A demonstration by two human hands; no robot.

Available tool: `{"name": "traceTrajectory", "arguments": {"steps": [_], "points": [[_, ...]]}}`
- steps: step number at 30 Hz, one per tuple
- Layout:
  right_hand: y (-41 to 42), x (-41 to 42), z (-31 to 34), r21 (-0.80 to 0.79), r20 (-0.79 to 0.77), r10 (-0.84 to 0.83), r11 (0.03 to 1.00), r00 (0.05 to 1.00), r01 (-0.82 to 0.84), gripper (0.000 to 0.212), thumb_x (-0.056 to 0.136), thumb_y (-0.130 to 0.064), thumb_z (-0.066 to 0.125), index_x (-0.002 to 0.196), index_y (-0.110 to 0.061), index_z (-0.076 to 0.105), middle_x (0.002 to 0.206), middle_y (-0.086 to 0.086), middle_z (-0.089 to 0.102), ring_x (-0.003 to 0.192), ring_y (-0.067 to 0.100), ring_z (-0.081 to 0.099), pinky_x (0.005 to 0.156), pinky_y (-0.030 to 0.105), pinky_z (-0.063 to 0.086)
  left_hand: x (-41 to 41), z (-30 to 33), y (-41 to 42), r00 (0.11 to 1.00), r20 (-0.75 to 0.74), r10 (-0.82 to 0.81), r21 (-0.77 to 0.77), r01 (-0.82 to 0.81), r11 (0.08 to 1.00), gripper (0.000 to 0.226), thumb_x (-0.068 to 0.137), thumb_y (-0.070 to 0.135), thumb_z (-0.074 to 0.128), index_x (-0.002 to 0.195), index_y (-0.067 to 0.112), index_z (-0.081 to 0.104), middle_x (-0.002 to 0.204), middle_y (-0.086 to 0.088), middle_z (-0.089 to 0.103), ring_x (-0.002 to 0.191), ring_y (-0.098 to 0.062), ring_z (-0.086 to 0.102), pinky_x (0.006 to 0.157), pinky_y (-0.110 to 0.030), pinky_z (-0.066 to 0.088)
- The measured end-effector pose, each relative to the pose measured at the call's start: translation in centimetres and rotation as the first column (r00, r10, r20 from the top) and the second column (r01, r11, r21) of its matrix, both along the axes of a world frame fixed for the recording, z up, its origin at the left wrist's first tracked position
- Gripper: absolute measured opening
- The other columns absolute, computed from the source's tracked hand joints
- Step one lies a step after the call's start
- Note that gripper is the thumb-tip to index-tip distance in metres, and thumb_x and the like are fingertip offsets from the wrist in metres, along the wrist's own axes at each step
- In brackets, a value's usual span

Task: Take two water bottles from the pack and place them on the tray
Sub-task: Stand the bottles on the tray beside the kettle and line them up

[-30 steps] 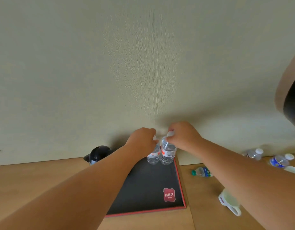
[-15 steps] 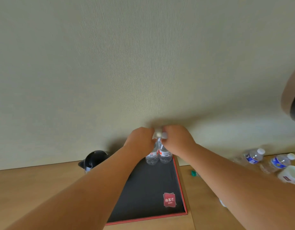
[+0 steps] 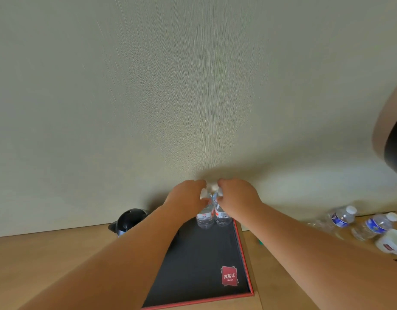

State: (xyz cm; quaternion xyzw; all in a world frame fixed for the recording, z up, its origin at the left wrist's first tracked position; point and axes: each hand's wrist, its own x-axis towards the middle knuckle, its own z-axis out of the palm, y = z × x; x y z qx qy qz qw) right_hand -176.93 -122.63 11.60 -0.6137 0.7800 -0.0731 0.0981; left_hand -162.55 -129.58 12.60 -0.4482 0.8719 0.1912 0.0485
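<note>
Two clear plastic water bottles — left bottle (image 3: 205, 218), right bottle (image 3: 222, 217) — upright, touching, at far end of black red-rimmed tray (image 3: 242, 249) on wooden counter (image 3: 47, 260). Left hand (image 3: 188, 198) grip pinching left bottle top; right hand (image 3: 236, 195) grip pinching right bottle top.

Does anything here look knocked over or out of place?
Mostly tidy. The two water bottles stand upright at the far end of the tray, with the left hand and right hand on their tops. The odd bit: two blue-labelled bottles lie tipped over on the desk at right. No spill shows.
</note>
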Motion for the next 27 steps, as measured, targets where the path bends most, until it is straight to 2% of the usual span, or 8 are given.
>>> {"name": "traceTrajectory", "arguments": {"steps": [3, 5, 10, 12, 14, 16, 19, 27], "points": [[-0.1, -0.3, 0.8, -0.006, -0.009, -0.008, 1.000, 1.000, 0.008, 0.037, 0.096, -0.040, 0.063, 0.123, -0.015, 0.061, 0.110, 0.007, 0.075, 0.104, 0.033, 0.071, 0.070, 0.031, 0.043, 0.5, 0.8, -1.1, 1.000, 0.003, 0.009, 0.025, -0.009, 1.000, 0.057, 0.086, 0.048, 0.072, 0.136, 0.026, 0.056, 0.132, 0.000, 0.069, 0.117, -0.026, 0.065, 0.094, -0.036, 0.052], [-0.2, -0.5, 1.2, -0.001, 0.004, -0.019, 1.000, 1.000, 0.019, 0.042, 0.097, -0.047, 0.062, 0.123, -0.015, 0.060, 0.108, 0.007, 0.074, 0.103, 0.032, 0.071, 0.071, 0.033, 0.047, 0.7, 1.6, -1.6, 0.996, 0.061, -0.062, -0.017, 0.063, 0.998, 0.065, 0.087, 0.052, 0.071, 0.144, 0.028, 0.051, 0.141, 0.001, 0.064, 0.125, -0.025, 0.062, 0.100, -0.037, 0.049], [-0.7, -0.4, 1.5, 0.007, 0.007, -0.041, 0.999, 0.999, 0.041, 0.027, 0.101, -0.033, 0.058, 0.113, -0.011, 0.068, 0.088, 0.001, 0.055, 0.088, 0.026, 0.062, 0.071, 0.031, 0.042, 0.4, 3.1, -1.9, 0.933, 0.217, -0.286, -0.124, 0.316, 0.941, 0.051, 0.097, 0.039, 0.063, 0.146, 0.035, 0.050, 0.143, 0.003, 0.062, 0.130, -0.022, 0.058, 0.102, -0.035, 0.047], [-0.8, -0.3, 1.5, 0.011, -0.002, -0.060, 0.998, 0.998, 0.060, 0.025, 0.101, -0.033, 0.060, 0.110, -0.011, 0.069, 0.086, 0.002, 0.054, 0.082, 0.025, 0.057, 0.070, 0.030, 0.041, 0.0, 2.9, -1.9, 0.930, 0.212, -0.301, -0.072, 0.322, 0.944, 0.049, 0.100, 0.033, 0.062, 0.148, 0.033, 0.051, 0.147, 0.001, 0.058, 0.136, -0.023, 0.053, 0.108, -0.036, 0.044], [-0.9, -0.3, 1.3, 0.022, 0.007, -0.072, 0.997, 0.997, 0.072, 0.026, 0.099, -0.035, 0.063, 0.110, -0.013, 0.069, 0.089, 0.004, 0.063, 0.085, 0.026, 0.062, 0.069, 0.030, 0.041, -0.2, 2.7, -1.9, 0.932, 0.194, -0.306, -0.039, 0.319, 0.947, 0.047, 0.102, 0.028, 0.060, 0.148, 0.029, 0.053, 0.146, -0.003, 0.057, 0.136, -0.025, 0.053, 0.110, -0.036, 0.043], [-0.9, -0.2, 1.1, 0.023, 0.001, -0.060, 0.998, 0.998, 0.060, 0.027, 0.098, -0.035, 0.064, 0.113, -0.014, 0.069, 0.101, 0.006, 0.072, 0.096, 0.027, 0.070, 0.070, 0.030, 0.042, -0.3, 2.5, -1.7, 0.926, 0.205, -0.316, -0.043, 0.331, 0.943, 0.040, 0.103, 0.025, 0.057, 0.142, 0.024, 0.058, 0.135, -0.006, 0.062, 0.129, -0.027, 0.057, 0.103, -0.035, 0.046], [-1.1, -0.1, 0.9, 0.020, -0.046, 0.014, 1.000, 0.999, -0.013, 0.026, 0.101, -0.031, 0.061, 0.116, -0.011, 0.068, 0.109, 0.008, 0.074, 0.103, 0.028, 0.070, 0.072, 0.029, 0.039, -0.2, 2.3, -1.4, 0.923, 0.243, -0.298, -0.070, 0.323, 0.944, 0.031, 0.105, 0.025, 0.055, 0.132, 0.012, 0.059, 0.126, -0.011, 0.064, 0.121, -0.029, 0.060, 0.096, -0.036, 0.048], [-1.5, -1.4, 2.0, 0.123, -0.115, 0.194, 0.976, 0.974, -0.179, 0.020, 0.101, -0.021, 0.057, 0.110, -0.007, 0.068, 0.107, 0.014, 0.073, 0.103, 0.034, 0.069, 0.072, 0.031, 0.044, -0.6, 1.7, -0.6, 0.959, 0.219, -0.180, -0.097, 0.205, 0.974, 0.030, 0.104, 0.029, 0.053, 0.119, 0.005, 0.059, 0.121, -0.014, 0.066, 0.111, -0.031, 0.064, 0.082, -0.035, 0.046]]}}
